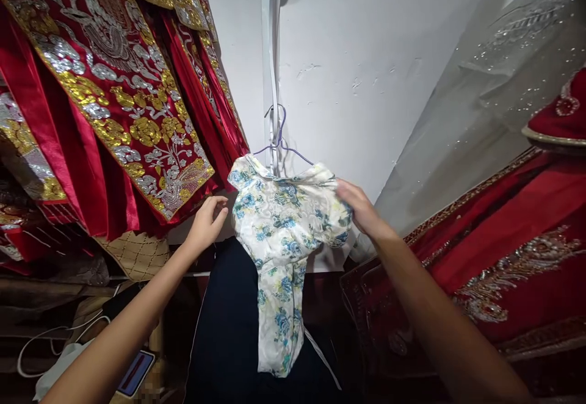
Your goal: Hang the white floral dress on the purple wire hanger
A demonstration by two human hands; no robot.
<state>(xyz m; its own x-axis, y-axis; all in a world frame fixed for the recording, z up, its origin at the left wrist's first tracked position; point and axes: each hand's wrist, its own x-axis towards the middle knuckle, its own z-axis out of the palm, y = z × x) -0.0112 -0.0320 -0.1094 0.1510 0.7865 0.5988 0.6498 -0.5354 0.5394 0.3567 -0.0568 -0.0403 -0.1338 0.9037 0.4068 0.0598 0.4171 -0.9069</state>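
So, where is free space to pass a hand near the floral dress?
A gap lies between the red embroidered robes and the floral dress, where the left hand is. The white wall above is bare. Right hand side crowds against red fabric.

Left of the grip, red garments [105, 93] with gold and silver embroidery hang in layers. Below them sits a quilted beige item [137, 254]. Lower left of the grip, a white cable [50, 334] loops beside a screened device [135, 372]. Directly beneath the grip hangs a dark garment [229, 331]. Right of the grip, red embroidered fabric [503, 257] lies under a sheer sequined cloth [503, 74]. Behind the grip stands a white wall [357, 56].
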